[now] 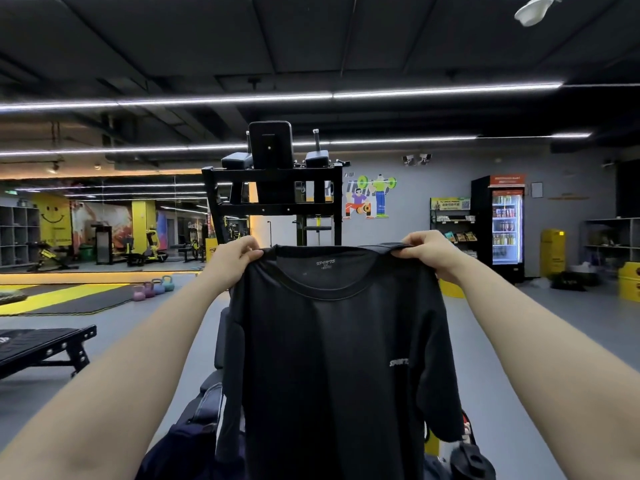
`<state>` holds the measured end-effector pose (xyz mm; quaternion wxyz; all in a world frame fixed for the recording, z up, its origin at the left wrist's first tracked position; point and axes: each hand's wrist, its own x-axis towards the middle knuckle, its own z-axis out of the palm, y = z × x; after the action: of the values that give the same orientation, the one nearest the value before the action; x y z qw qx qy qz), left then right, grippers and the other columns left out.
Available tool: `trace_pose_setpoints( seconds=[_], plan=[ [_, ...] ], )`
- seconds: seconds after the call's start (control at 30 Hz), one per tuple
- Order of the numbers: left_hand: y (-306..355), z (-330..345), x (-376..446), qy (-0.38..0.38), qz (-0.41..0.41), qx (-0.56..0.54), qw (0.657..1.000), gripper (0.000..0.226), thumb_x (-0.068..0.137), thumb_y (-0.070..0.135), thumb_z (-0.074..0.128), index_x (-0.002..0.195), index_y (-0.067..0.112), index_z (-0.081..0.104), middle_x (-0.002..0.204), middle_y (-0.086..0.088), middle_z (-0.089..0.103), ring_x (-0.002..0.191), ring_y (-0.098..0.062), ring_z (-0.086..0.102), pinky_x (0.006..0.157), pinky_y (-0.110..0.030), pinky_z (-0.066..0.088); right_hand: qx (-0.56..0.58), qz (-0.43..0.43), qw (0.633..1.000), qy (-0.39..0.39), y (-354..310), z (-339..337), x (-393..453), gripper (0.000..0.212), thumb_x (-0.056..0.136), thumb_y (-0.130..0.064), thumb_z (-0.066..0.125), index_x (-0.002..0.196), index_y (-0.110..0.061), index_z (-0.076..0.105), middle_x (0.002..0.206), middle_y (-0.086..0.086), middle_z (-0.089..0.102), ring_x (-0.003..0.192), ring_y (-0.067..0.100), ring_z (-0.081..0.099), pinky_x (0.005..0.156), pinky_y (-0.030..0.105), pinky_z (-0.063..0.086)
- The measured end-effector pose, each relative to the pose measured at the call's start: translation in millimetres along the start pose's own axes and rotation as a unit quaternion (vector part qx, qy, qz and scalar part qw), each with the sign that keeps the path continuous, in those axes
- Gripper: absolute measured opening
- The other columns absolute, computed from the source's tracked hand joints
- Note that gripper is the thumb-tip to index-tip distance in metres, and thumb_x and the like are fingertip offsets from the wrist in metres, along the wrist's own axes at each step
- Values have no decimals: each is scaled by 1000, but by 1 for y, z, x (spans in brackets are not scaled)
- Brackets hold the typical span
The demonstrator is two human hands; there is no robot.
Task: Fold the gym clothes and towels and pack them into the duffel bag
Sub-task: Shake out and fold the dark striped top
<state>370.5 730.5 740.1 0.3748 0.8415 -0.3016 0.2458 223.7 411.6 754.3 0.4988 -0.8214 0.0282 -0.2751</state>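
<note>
A black sports T-shirt (pixel 332 358) hangs full length in front of me, held up by its shoulders at chest height. My left hand (pixel 233 259) pinches the left shoulder seam and my right hand (pixel 431 252) pinches the right one. The neckline with a small white label faces me, and a white logo shows on the chest. Dark fabric, possibly the duffel bag (pixel 183 448), lies below at the bottom left, mostly hidden by the shirt. Other dark items (pixel 467 455) show at the bottom right.
A black padded gym machine (pixel 273 188) stands right behind the shirt. A black bench (pixel 45 344) is at the left, kettlebells (pixel 154 287) on the floor beyond. A drinks fridge (pixel 505 226) and yellow boxes (pixel 628 280) stand at the right wall.
</note>
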Motion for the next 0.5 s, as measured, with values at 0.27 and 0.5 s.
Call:
trace_pose_setpoints(
  seconds=[0.27, 0.5],
  plan=[
    [0, 4, 1, -81, 4, -47, 996, 31, 101, 29, 42, 92, 6, 61, 91, -9, 60, 90, -24, 54, 73, -30, 40, -35, -29, 997, 68, 3, -6, 1, 10, 84, -10, 71, 93, -6, 70, 94, 12, 66, 92, 24, 59, 83, 32, 50],
    [3, -14, -6, -318, -30, -126, 939, 47, 76, 37, 67, 111, 5, 66, 108, -12, 68, 102, -23, 64, 88, -30, 54, -32, -11, 997, 70, 4, -23, 3, 19, 84, -14, 72, 103, -9, 72, 106, 12, 68, 109, 32, 59, 103, 45, 45]
  ],
)
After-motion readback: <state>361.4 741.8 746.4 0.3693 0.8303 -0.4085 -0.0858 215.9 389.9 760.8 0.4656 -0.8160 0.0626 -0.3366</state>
